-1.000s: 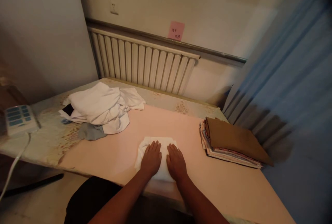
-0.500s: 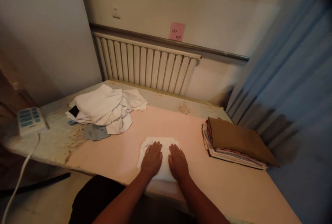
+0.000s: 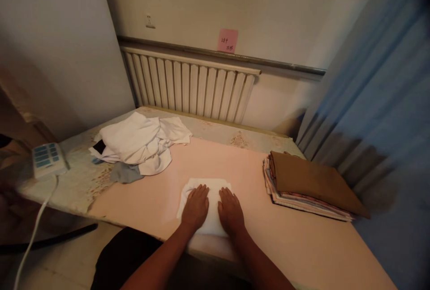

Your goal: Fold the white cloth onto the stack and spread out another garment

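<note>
A small folded white cloth lies on the pink table top, near its front edge. My left hand rests flat on the cloth's left half, fingers stretched out. My right hand lies flat on its right half, also with fingers out. The two hands sit side by side, almost touching. Neither hand holds anything.
A heap of white clothes with a grey piece lies at the table's back left. A stack of folded cloths topped by a brown one sits at the right. A white power strip with its cord is at far left. A radiator and blue curtain stand behind.
The hands stay flat on the white cloth. Only the camera view has shifted slightly, so the scene sits a little further right in the picture.
</note>
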{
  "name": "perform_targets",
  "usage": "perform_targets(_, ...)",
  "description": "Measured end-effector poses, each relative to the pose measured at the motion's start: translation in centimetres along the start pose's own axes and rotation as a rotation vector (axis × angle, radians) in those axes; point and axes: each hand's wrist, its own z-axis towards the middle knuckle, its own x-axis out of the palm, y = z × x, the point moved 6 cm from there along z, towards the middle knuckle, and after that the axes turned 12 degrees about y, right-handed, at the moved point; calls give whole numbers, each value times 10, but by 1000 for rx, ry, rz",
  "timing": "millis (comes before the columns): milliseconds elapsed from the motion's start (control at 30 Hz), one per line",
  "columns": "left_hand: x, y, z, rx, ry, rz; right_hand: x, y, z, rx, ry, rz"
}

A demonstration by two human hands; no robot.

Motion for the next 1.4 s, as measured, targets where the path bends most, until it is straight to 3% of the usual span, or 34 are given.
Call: perform_targets(1400, 4, 2, 0, -15, -35, -55, 3, -2, -1, 0, 17, -38)
